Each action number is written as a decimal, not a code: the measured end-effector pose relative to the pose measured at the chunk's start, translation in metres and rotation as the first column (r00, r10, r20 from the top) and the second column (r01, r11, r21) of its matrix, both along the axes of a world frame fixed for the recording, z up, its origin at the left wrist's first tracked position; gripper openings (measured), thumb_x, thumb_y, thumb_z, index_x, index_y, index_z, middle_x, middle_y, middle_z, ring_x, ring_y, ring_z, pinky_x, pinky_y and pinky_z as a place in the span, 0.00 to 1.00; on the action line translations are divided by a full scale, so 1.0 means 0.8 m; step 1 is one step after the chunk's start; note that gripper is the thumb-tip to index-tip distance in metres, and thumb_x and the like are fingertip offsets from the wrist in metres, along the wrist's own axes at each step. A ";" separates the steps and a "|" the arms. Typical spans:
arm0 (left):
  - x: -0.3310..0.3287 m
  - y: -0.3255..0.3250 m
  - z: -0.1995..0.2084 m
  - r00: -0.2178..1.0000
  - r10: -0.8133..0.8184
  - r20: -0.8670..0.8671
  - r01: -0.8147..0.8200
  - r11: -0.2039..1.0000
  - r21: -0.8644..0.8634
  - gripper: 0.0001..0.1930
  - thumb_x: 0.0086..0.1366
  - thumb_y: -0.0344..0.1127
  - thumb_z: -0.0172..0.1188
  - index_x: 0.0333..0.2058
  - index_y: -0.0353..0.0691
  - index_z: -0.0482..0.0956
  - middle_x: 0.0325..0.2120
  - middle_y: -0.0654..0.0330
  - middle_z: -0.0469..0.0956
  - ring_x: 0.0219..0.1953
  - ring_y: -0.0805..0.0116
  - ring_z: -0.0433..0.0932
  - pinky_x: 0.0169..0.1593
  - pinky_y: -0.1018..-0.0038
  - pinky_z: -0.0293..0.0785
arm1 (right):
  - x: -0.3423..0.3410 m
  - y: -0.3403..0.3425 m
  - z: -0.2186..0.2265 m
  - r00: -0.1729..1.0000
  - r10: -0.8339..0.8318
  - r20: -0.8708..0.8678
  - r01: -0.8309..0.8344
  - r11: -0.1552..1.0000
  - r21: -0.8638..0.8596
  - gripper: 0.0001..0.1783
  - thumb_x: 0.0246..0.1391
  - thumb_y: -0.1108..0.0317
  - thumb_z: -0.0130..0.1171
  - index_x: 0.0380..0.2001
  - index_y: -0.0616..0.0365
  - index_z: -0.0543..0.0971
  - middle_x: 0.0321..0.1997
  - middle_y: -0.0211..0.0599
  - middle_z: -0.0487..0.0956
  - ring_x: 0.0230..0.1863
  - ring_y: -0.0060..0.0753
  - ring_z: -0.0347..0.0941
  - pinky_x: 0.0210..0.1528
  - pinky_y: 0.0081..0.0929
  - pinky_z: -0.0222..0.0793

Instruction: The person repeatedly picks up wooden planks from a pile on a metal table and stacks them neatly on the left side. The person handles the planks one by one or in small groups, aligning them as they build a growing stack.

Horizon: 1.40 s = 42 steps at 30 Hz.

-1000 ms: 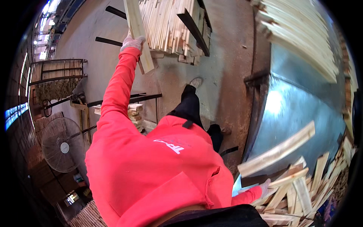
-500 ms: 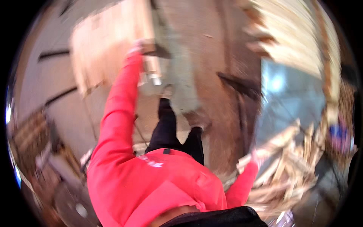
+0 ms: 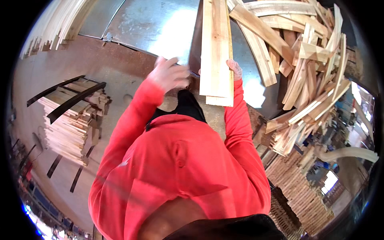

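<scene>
Long, pale wooden boards [image 3: 216,52], at least two lying one on another, reach from the upper edge toward my body. At their right edge my right hand [image 3: 236,70] grips them, thumb on top and the other fingers hidden beneath. The near ends overhang the metal tabletop [image 3: 140,24]. To the left of the boards, my left hand [image 3: 170,75] is in the air with fingers apart, slightly blurred, holding nothing. A gap separates it from the boards.
Loose wooden strips [image 3: 308,68] lie in a jumbled heap at the right. Left of me, a board stack [image 3: 68,124] has dark bars [image 3: 76,102] across its top. More boards [image 3: 56,24] are piled at the upper left, and stacked timber [image 3: 300,192] stands at the lower right.
My body has turned, bringing the metal tabletop in front of me. My left hand has come off a board stack and is now free. My right hand now holds boards.
</scene>
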<state>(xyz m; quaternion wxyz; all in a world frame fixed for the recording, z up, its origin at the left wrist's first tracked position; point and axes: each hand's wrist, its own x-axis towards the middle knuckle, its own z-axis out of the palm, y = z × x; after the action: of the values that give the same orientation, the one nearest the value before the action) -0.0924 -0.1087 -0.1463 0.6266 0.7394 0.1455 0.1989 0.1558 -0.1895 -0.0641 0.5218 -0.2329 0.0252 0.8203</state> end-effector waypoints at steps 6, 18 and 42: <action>0.204 0.027 0.040 0.817 0.211 -0.536 -0.485 0.754 -0.443 0.27 0.66 0.48 0.54 0.56 0.34 0.67 0.47 0.50 0.77 0.52 0.59 0.75 0.58 0.60 0.70 | 0.129 -0.001 0.012 0.486 0.111 0.867 -0.079 0.993 -0.083 0.54 0.44 0.57 0.73 0.67 0.63 0.53 0.55 0.47 0.75 0.53 0.31 0.72 0.54 0.27 0.68; 0.228 -0.015 0.055 0.626 0.296 -0.721 -0.683 0.654 -0.325 0.27 0.61 0.52 0.60 0.48 0.34 0.76 0.39 0.55 0.80 0.41 0.66 0.77 0.49 0.68 0.71 | 0.378 0.095 -0.015 -0.989 -0.141 0.040 -0.146 0.935 -0.323 0.55 0.43 0.38 0.63 0.69 0.43 0.48 0.63 0.53 0.66 0.64 0.54 0.62 0.65 0.43 0.55; 0.220 0.018 -0.010 0.896 0.350 -0.273 -0.248 -0.115 -0.962 0.29 0.61 0.51 0.57 0.53 0.35 0.69 0.45 0.49 0.75 0.44 0.53 0.77 0.48 0.60 0.76 | 0.132 0.145 0.121 -0.616 0.341 0.710 -0.468 0.567 -0.678 0.55 0.46 0.28 0.51 0.69 0.51 0.51 0.62 0.60 0.65 0.63 0.57 0.63 0.63 0.42 0.60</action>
<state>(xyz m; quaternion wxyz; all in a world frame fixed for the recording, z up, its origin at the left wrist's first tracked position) 0.0834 -0.0943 -0.1542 0.9030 0.0051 0.3821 0.1961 0.2610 -0.0734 0.0327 -0.1237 -0.7236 -0.5327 0.4211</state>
